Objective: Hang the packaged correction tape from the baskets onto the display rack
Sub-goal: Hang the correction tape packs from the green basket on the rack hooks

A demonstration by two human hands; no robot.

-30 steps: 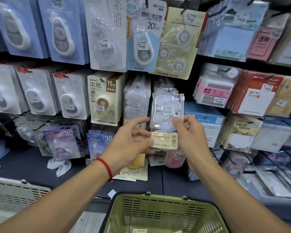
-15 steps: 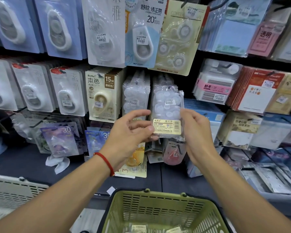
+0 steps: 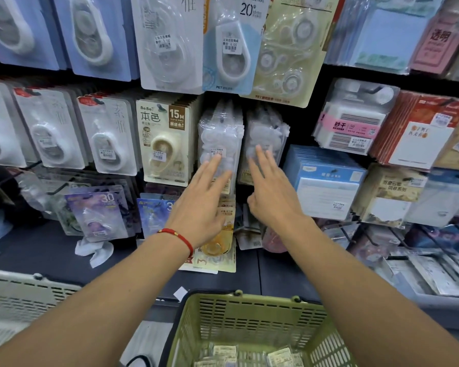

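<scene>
Your left hand [image 3: 196, 210] and right hand [image 3: 272, 200], fingers straight, press two hanging tape packs [image 3: 220, 144]; packed hooks either side, green basket [image 3: 196, 327] below.

Beige pack [image 3: 164, 144]: "BoBo", "15M"; purple pack [image 3: 98, 210]: probably "30".

Two stacks of clear packs [image 3: 220, 144] hang side by side on the rack [image 3: 313, 83], above the basket [image 3: 249, 321] holding more packs [image 3: 278, 357].

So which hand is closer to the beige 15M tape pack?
Left. The left hand reaches up just right of the beige 15M pack; the right hand sits further right, on the next clear packs.
</scene>
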